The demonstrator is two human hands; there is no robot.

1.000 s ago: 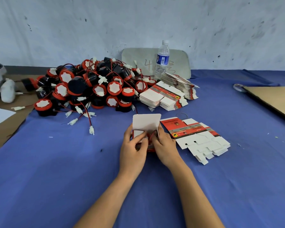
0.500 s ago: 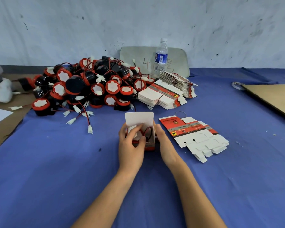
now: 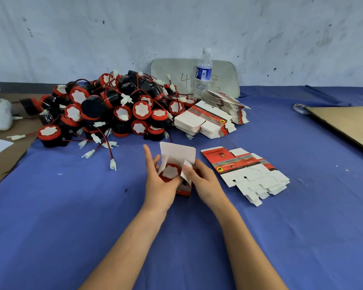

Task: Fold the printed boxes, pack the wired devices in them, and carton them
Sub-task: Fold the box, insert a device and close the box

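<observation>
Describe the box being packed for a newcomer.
Find the heap of red-and-black wired devices on the blue tablecloth. Nearer, the red printed cardboard box stands between left hand and right hand, white flap up, device inside; other boxes lie flat.

Your left hand and right hand cover the walls of the printed box, bar a red strip at centre frame. The device shows you only its top; its body and wire are out of sight. Print on the flat boxes is too small to read. The right edge cuts off the cardboard sheet.
</observation>
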